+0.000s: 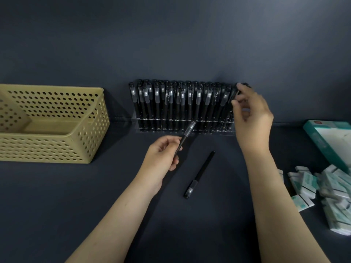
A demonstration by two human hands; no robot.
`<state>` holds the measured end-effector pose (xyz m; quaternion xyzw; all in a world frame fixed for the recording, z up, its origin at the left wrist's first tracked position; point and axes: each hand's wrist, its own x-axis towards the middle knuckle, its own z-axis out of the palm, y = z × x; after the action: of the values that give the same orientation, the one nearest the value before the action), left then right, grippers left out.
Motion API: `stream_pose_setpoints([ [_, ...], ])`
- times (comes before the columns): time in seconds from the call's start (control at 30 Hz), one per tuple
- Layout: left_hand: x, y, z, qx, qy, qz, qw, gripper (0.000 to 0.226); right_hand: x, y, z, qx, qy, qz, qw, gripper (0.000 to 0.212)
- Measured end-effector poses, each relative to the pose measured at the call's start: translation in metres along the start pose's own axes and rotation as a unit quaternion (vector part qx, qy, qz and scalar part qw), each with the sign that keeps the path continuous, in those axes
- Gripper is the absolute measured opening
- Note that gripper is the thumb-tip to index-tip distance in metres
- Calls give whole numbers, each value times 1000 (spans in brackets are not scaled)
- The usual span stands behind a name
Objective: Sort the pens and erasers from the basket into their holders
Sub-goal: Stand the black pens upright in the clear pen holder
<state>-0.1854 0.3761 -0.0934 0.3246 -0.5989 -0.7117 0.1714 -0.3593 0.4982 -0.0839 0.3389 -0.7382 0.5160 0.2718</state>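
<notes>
Presently | left hand (pixel 161 154) pinches black clear-capped plastic pen (pixel 185 136), cap aimed at clear acrylic rack (pixel 182 128) | right hand (pixel 250 112) pinches rightmost racked pen (pixel 235 93) | loose black pen (pixel 200 174) between forearms, nearer left.

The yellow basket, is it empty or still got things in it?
Empty, as far as shows: the basket has only bare floor inside; its left end runs out of frame.

Tan perforated plastic basket (pixel 57 130) far left, upright. Clear acrylic pen holder (pixel 182 128) at back, packed with upright black capped pens (pixel 157 103). Right hand (pixel 250 114) pinches the rightmost pen (pixel 234 95). Left hand (pixel 161 154) grips a tilted black pen (pixel 187 135). Loose black pen (pixel 201 174) lies flat. White-and-green sleeved erasers (pixel 322 186) heaped right, near an open teal-and-white box (pixel 330 141).
</notes>
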Motion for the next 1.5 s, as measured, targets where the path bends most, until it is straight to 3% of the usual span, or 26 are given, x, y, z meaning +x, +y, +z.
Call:
stream_pose_setpoints([
  [0.17,-2,4,2,-65,-19,-18,998,26,-3,6,4,-43,-91,-10,995,45],
  [0.23,-2,4,1,-81,-27,-12,996,23,-4,4,4,-44,-92,-8,995,47],
  [0.37,-1,1,0,-103,-51,8,993,20,-1,-9,1,-1,-47,23,999,33],
  [0.43,-2,0,0,-110,-63,16,992,22,0,-19,0,70,-95,86,989,21],
  [0.53,-3,0,3,-125,-83,18,989,22,-3,-31,-2,189,-254,189,929,14],
  [0.6,-3,-2,6,-126,-95,19,987,21,-5,-34,0,244,-302,203,899,15],
  [0.77,-3,-2,8,-176,-115,25,977,19,-1,-34,-3,417,-296,257,820,34],
  [0.83,-3,-1,8,-190,-120,29,974,19,-1,-32,-5,441,-273,272,810,32],
  [0.97,-1,-5,6,-126,-113,49,984,16,3,-29,-5,448,-193,268,831,20],
  [1.03,0,-12,5,70,-71,104,990,11,7,-23,-10,440,-96,257,855,18],
  [1.1,0,-19,4,315,-17,190,930,8,12,-13,-21,413,8,229,882,18],
  [1.17,-3,-21,5,426,-5,229,875,17,15,-4,-31,367,85,196,905,17],
  [1.33,-6,-22,8,480,-77,212,848,34,17,-1,-40,256,148,143,944,21],
  [1.4,-5,-23,8,493,-81,213,840,30,17,-1,-39,226,135,126,957,21],
  [1.5,-3,-23,7,473,-88,196,854,17,15,-1,-37,190,110,112,969,21],
])
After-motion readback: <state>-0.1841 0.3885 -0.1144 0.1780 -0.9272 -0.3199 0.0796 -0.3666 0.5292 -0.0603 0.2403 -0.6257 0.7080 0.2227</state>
